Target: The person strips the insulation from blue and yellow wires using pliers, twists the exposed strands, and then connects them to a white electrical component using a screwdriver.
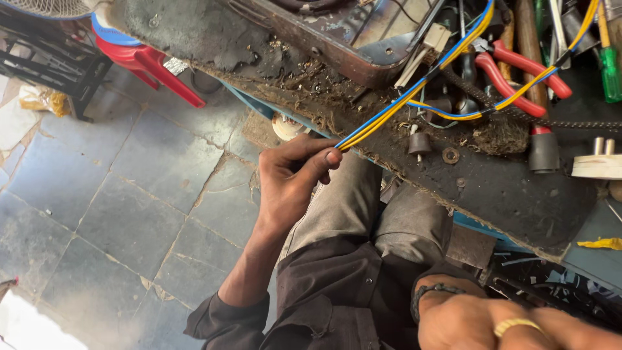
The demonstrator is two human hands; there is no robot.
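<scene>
Lowest in the frame, at the bottom right: right hand (512,324) with a gold ring (515,324) and a dark beaded bracelet (434,291), cut off by the edge, fingers out of sight, so no telling whether clenched or loose. Just above, left of centre: left hand (291,178) raised over the knees, thumb and forefinger pinched tight on the free ends of a bundle of blue and yellow wires (414,87), other fingers curled in behind. From that pinch, wires running taut and diagonal toward the upper right, across the edge of a grimy dark bench (512,194). For a good hold here, judging by the pose: grip close to the tips, strands flat and side by side rather than twisted, tension steady but gentle, run kept off the rough bench edge and away from the clutter. On the bench at mid right: a small black rubber foot (420,142), a washer (450,155), a white plug (599,165). Further up, top right: red-handled pliers (518,74) touching the wires, a length of chain (557,120), a green screwdriver (610,74). Top centre: a rusty metal casing (337,45). Farthest off, upper left: red plastic stool (152,65) on a cracked grey stone floor (97,214).
</scene>
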